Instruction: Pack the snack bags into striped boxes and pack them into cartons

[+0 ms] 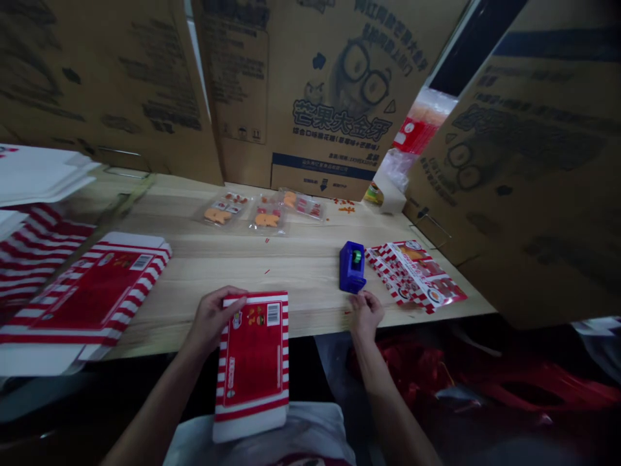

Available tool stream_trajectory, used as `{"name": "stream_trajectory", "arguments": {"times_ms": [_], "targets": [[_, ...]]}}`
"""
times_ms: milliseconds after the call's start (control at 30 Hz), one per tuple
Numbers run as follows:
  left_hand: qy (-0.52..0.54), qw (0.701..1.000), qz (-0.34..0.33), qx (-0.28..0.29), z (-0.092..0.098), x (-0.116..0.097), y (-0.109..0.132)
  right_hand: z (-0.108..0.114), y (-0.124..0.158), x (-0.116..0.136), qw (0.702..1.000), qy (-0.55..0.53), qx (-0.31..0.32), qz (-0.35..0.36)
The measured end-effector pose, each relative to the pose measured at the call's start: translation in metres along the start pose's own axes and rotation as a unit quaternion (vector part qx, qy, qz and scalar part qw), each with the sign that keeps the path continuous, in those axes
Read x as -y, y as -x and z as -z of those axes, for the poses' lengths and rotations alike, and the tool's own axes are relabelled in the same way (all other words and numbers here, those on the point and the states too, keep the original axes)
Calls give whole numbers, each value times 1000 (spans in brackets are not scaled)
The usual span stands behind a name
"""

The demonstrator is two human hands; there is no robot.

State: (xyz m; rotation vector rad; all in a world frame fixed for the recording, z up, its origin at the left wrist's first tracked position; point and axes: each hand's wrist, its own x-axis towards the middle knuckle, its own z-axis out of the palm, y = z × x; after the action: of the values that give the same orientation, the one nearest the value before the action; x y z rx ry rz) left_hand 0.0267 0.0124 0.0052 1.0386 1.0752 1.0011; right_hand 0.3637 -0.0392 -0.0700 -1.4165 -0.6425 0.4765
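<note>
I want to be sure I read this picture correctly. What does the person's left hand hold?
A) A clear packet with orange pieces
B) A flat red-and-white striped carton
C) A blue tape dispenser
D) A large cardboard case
B. The left hand grips the upper edge of the flat red-and-white striped carton, while the blue tape dispenser stands apart, just beyond the right hand.

Flat cartons (82,298) left on the workbench (218,259), tape dispenser (352,266) right, printed card (414,275) beside it, cardboard boxes (330,77) behind
</note>
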Motion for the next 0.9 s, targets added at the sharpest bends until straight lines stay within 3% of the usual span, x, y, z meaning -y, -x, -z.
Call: {"name": "stream_trajectory", "arguments": {"times_ms": [67,133,167,233,333,433,533,633,733,800,833,900], "targets": [[-60,997,-19,47,8,-17,-12,-8,10,18,999,-11,41,-22],[-123,984,-12,125,11,-29,-22,-27,19,41,981,-8,188,-50],[-145,975,1,168,10,-32,-26,-39,22,54,953,1,298,-60],[-169,957,26,235,5,-34,-30,-66,27,77,866,26,496,-56],[-180,947,31,265,-5,-30,-30,-102,33,99,757,62,651,5],[-183,946,29,265,-9,-29,-25,-121,42,102,712,115,687,88],[-181,948,33,259,-6,-29,-19,-125,52,95,721,196,647,153],[-177,951,36,252,-2,-30,-16,-123,57,93,731,273,603,167],[-174,948,43,263,-1,-33,-14,-120,54,95,751,275,594,87],[-168,939,45,297,-2,-39,-11,-118,51,96,749,223,623,-26],[-165,933,36,318,-4,-43,-10,-117,51,96,731,180,651,-96],[-157,921,-7,357,-7,-55,-6,-115,54,92,659,65,710,-241]]}}
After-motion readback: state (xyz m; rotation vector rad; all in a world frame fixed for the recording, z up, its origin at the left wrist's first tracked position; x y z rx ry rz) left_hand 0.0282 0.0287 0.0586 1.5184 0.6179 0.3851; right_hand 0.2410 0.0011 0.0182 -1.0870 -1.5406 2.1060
